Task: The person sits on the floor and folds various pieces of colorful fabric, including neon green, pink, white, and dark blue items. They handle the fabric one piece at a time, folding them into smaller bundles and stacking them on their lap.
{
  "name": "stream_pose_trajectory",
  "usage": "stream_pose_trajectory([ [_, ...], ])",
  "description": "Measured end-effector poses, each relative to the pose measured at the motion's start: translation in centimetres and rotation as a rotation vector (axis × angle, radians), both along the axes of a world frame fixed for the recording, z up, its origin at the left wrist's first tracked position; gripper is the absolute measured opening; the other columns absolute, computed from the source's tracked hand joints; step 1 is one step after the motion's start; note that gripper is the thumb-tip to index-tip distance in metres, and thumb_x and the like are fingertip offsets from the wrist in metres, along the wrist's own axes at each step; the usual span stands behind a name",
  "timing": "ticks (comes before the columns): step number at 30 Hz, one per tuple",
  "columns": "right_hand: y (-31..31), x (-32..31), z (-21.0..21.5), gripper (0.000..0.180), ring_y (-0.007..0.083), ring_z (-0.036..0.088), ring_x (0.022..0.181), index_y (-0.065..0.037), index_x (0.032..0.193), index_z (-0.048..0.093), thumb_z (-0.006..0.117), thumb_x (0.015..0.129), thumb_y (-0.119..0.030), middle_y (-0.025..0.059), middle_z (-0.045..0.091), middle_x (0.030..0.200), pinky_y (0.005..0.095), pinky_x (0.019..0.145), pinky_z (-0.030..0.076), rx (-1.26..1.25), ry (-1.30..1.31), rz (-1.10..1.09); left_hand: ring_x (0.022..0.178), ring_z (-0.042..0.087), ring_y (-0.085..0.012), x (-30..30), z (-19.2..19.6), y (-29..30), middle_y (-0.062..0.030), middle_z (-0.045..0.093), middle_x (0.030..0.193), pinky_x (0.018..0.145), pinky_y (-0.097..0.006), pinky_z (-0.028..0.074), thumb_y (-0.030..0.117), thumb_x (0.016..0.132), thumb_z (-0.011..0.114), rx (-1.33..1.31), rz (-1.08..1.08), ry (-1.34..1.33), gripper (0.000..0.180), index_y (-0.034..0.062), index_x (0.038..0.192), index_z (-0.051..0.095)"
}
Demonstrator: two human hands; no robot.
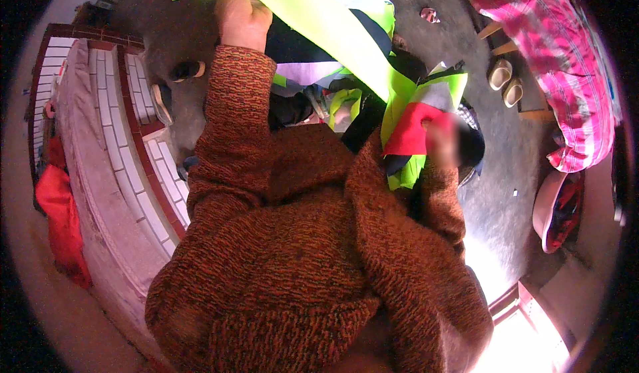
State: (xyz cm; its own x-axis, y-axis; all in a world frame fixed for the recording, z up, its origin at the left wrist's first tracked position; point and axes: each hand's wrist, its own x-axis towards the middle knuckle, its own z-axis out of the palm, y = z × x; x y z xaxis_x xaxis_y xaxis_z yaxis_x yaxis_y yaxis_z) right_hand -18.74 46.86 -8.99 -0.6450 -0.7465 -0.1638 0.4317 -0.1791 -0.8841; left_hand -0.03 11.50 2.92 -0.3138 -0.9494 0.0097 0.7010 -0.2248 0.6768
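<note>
A bright yellow-green strip of cloth (319,20) runs from 11 o'clock down toward 3 o'clock of centre, stretched between both hands. The left hand (241,15) at 12 o'clock is closed tight around its upper end. The right hand (440,140), at 2 o'clock of centre, is blurred, so its grip cannot be told; red cloth (409,130) bunches against it. Pale slippers (506,81) sit at 2 o'clock, beside a pink plaid blanket (559,53).
</note>
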Motion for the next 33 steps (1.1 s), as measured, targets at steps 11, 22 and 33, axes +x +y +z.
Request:
stream_pose_trajectory([
  [11,0.1,-0.8,-1.5,0.043,0.0217,0.061,0.082,0.001,0.103,0.056,0.064,0.06,-0.002,0.0095,0.063,0.091,0.0312,0.079,0.049,-0.019,0.063,0.002,0.09,0.059,-0.0243,-0.5,-0.4,0.4,-0.0104,0.061,0.098,0.081,-0.038,0.049,0.02,0.087,0.054,0.005,-0.128,0.122,0.025,0.0015,0.104,0.054],
  [22,2.3,-1.6,0.7,0.042,0.0222,0.057,0.088,0.0,0.112,0.05,0.062,0.073,-0.011,0.0091,0.058,0.098,0.0322,0.08,0.048,-0.145,0.113,-0.005,0.088,0.06,-0.0217,2.4,3.3,-2.2,-0.0086,0.061,0.097,0.08,-0.035,0.049,0.017,0.088,0.051,-0.121,-0.008,0.117,0.019,0.0031,0.101,0.055],
  [33,2.4,-1.8,-0.3,0.042,0.0222,0.057,0.088,0.0,0.111,0.05,0.062,0.072,-0.011,0.0091,0.058,0.098,0.0324,0.081,0.047,-0.005,0.065,-0.043,0.1,0.056,-0.0252,9.9,8.1,-9.0,-0.0123,0.056,0.109,0.087,-0.037,0.045,0.01,0.085,0.054,-0.289,0.24,-0.027,0.028,-0.0006,0.111,0.051],
])
